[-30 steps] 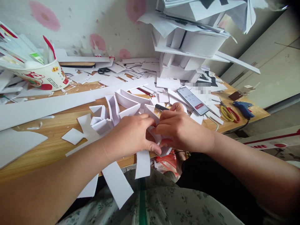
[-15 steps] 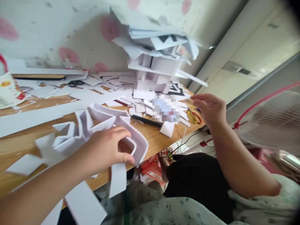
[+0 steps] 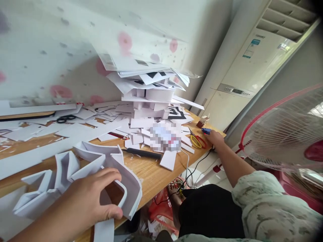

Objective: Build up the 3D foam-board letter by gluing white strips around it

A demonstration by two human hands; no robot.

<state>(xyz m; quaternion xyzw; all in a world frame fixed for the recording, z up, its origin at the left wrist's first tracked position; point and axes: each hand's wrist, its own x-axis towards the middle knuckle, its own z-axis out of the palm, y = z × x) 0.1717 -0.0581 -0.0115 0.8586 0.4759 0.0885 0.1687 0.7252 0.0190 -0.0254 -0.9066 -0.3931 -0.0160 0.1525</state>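
A white model of curved and folded board walls (image 3: 132,190) stands near the table's front edge. My left hand (image 3: 93,191) grips it, thumb and fingers curved around a rounded wall at its right end. At the table's far right corner, my right hand (image 3: 216,139) is closed on a blue tool (image 3: 206,131), mostly covered by my fingers; its exact kind is unclear. A black cord (image 3: 202,159) hangs from beside that hand. Yellow-and-red-handled pliers (image 3: 198,141) lie just left of it.
A black-handled stick-like tool (image 3: 143,153) lies right of the model. Behind rises a stack of white board pieces and papers (image 3: 151,95). Black scissors (image 3: 66,118) rest among scraps at the back left. A pink-rimmed fan (image 3: 282,131) stands at the right, before a tall air conditioner (image 3: 234,90).
My right hand has come down from above the table corner and closed on the blue tool. My left hand keeps its grip on the model. The camera view has shifted.
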